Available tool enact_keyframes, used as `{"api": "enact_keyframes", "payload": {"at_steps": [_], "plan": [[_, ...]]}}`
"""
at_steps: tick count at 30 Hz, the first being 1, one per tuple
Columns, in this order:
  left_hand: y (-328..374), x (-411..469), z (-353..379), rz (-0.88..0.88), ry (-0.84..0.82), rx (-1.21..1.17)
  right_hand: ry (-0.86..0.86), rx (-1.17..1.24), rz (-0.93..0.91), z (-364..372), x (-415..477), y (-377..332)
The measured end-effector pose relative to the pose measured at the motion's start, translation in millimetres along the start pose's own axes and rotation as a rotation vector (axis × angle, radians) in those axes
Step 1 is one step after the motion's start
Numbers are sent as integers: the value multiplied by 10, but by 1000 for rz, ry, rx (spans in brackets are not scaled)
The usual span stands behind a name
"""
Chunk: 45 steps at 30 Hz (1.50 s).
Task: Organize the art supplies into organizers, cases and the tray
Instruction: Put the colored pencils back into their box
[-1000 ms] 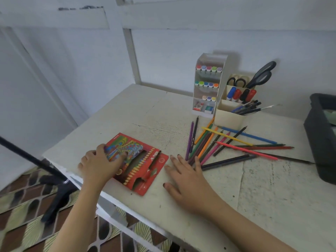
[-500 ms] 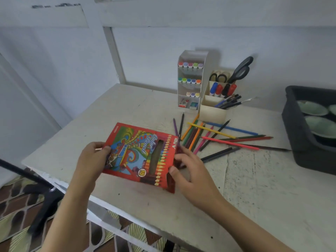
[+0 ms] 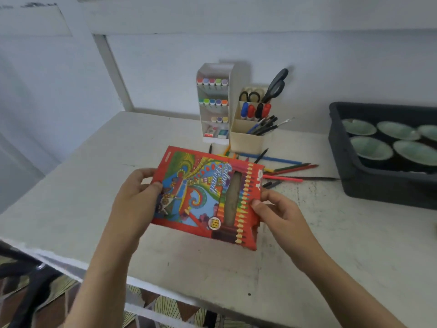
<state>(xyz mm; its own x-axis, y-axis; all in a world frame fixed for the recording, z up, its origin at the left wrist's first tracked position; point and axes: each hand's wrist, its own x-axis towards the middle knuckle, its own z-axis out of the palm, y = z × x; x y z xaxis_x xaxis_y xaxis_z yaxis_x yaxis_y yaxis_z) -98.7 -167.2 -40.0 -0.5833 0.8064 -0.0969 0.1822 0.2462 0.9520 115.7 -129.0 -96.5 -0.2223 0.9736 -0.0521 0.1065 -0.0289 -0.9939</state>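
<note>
I hold a red colour pencil box (image 3: 203, 197) above the white table (image 3: 331, 245), its printed front facing me. My left hand (image 3: 136, 197) grips its left edge and my right hand (image 3: 276, 211) pinches its right edge. The box's window shows no pencils inside. Several loose colour pencils (image 3: 283, 166) lie on the table behind the box, partly hidden by it. A white marker organizer (image 3: 216, 102) with rows of markers stands at the back. Beside it a cream holder (image 3: 248, 136) carries pens, markers and scissors.
A dark grey tray (image 3: 369, 183) with several pale green dishes sits at the right edge. The table's front edge runs close below my arms. A black stand leg (image 3: 30, 290) crosses the patterned floor at the lower left.
The box lay flat on the table under my left hand. Both hands have taken hold of it, turned it front side up and lifted it off the table.
</note>
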Motion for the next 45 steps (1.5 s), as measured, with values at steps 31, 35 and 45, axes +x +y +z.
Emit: {"api": "enact_keyframes", "payload": {"at_steps": [31,35,45], "plan": [[-952,-315,490,425,-84,528,-143,-1086,-96,-533,104,-59],[-982,-315,485,415,-86,499,-293,-1030,-377,-115,434,-105],[-1047,-282,409,401,57,408,-556,-1159,-751,942,1147,-31]]}}
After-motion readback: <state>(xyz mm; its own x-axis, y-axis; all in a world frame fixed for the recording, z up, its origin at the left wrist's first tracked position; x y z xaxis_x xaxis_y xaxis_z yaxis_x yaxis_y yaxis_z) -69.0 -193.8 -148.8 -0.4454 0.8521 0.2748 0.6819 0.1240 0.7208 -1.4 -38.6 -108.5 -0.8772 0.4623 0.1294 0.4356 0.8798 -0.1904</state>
